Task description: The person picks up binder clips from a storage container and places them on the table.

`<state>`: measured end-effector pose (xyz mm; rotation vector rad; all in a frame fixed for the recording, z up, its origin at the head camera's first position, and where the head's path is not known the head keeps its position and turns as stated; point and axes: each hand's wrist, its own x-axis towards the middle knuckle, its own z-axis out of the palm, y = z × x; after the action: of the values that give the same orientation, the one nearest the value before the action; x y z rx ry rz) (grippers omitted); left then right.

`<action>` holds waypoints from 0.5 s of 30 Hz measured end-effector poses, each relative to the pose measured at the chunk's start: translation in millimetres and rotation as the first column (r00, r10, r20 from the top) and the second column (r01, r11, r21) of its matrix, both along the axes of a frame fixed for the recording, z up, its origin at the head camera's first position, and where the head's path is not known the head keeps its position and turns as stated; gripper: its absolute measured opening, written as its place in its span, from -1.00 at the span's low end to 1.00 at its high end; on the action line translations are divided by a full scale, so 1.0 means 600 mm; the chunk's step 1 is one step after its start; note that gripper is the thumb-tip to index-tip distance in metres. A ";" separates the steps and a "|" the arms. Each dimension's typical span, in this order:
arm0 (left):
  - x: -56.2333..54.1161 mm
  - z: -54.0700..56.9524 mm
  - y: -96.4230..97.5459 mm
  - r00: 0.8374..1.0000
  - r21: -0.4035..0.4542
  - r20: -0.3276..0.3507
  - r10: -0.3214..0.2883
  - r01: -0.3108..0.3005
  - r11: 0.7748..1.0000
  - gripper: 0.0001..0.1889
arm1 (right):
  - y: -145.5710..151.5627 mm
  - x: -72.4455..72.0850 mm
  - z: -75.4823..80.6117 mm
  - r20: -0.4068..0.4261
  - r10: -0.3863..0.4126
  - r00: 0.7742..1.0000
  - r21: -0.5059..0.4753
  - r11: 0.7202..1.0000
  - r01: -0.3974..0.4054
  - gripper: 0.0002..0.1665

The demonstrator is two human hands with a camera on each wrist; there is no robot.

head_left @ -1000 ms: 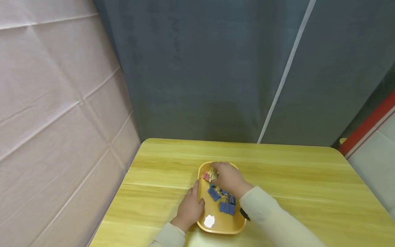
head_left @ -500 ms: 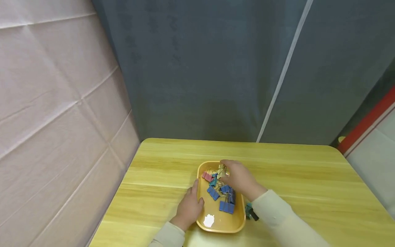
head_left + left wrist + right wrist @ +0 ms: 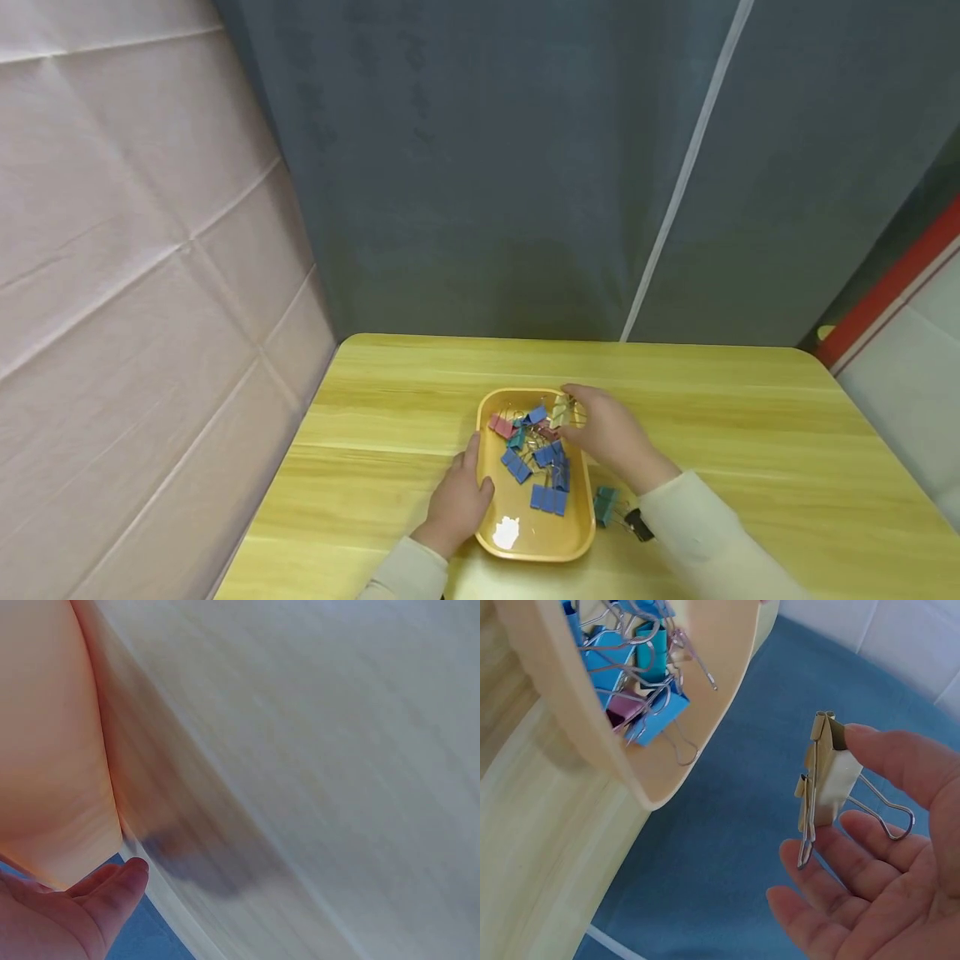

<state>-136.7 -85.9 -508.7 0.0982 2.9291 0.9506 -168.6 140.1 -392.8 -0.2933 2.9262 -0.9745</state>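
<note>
An oblong yellow-orange tray (image 3: 517, 546) holds several binder clips: blue ones (image 3: 548, 499), a pink one (image 3: 502, 426) and a teal one (image 3: 516, 437) among them. My right hand (image 3: 617, 439) pinches a pale yellow binder clip (image 3: 836, 776) between thumb and fingers, over the tray's far right rim in the head view. In the right wrist view, this clip's wire handles show, and it is apart from the tray wall. My left hand (image 3: 455, 504) rests along the tray's left side, fingers fairly straight outside the wall and thumb overlapping the rim.
Right of the tray, a green binder clip (image 3: 605, 506) and a black binder clip (image 3: 639, 525) lie on the wood-grain table (image 3: 405, 392), close to the right sleeve. A dark curtain (image 3: 465, 167) hangs behind the table, and a pale cloth (image 3: 135, 292) hangs on the left.
My right hand has moved right from inside the tray to its right rim, carrying the yellow binder clip. The green and black clips have come out from under the sleeve. My left hand stays put.
</note>
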 end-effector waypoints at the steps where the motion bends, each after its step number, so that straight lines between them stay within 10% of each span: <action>1: 0.000 0.000 0.000 1.000 0.002 0.002 0.000 0.000 1.000 -0.26 | 0.003 0.002 0.000 0.005 -0.004 1.000 -0.001 1.000 0.004 -0.26; 15: 0.002 0.009 0.002 1.000 0.016 0.021 0.005 -0.006 1.000 -0.27 | 0.039 0.021 -0.017 0.027 -0.068 0.997 -0.005 0.998 0.068 -0.26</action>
<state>-135.6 -84.6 -503.3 0.0806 2.9046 0.9702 -155.8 163.6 -403.1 -0.1806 2.9269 -0.9877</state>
